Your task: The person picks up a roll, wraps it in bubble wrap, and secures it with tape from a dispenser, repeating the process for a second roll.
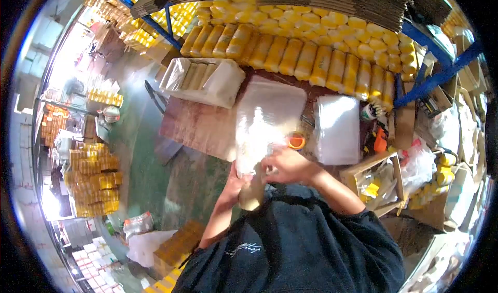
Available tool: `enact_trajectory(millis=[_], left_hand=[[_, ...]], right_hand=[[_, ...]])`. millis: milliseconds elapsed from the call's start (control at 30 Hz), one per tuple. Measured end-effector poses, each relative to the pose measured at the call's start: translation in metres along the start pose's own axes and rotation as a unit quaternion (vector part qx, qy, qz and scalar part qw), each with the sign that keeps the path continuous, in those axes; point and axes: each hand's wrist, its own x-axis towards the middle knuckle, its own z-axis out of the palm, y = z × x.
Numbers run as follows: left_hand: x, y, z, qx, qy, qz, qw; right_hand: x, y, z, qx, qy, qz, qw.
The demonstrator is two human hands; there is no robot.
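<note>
In the head view, a pale beige roll (251,195) extends toward my body, its far part meeting glossy clear plastic (253,150) that looks like a bag. My left hand (239,183) is closed round the left side of the roll and plastic. On the other side, my right hand (285,166) has its fingers bent and pressed at the plastic's near edge. Glare hides how far the roll reaches inside. Beyond them, a clear plastic sheet or bag (272,96) lies flat on the table. An orange ring-shaped item (296,141) lies just past my right hand.
A plastic-lined box (228,88) with beige rolls stands at the table's back left. Yellow-and-white wrapped rolls (290,57) line the back. To the right are a stack of clear plastic sheets (338,129), a wooden box (371,184) and a blue rack post (441,75).
</note>
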Motion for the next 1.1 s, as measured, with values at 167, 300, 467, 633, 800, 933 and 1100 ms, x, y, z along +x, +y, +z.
enact_trajectory(millis=[167, 300, 467, 633, 800, 933, 1100], left_hand=[[0.011, 0.015, 0.014, -0.017, -0.028, 0.051, 0.998], [0.014, 0.002, -0.005, -0.043, -0.074, -0.005, 0.996], [-0.028, -0.023, -0.103, -0.112, -0.229, -0.101, 0.962], [0.004, -0.017, -0.116, -0.239, -0.011, -0.118, 0.964], [0.031, -0.037, -0.112, -0.24, 0.029, -0.085, 0.967], [0.028, -0.017, -0.101, -0.344, 0.005, -0.185, 0.921], [0.062, -0.038, -0.125, -0.339, 0.023, -0.259, 0.904]], right_hand=[[0.005, 0.048, 0.072, 0.276, 0.193, 0.439, 0.833], [0.052, 0.039, 0.072, 0.699, 0.205, 0.283, 0.624], [0.07, 0.032, 0.091, 0.673, 0.02, 0.371, 0.639], [0.057, 0.016, 0.127, 0.559, -0.113, 0.331, 0.752], [0.066, -0.001, 0.103, 0.492, -0.174, 0.417, 0.744], [0.058, 0.005, 0.111, 0.501, -0.164, 0.522, 0.671], [0.049, 0.082, 0.195, 0.503, -0.074, 0.576, 0.64]])
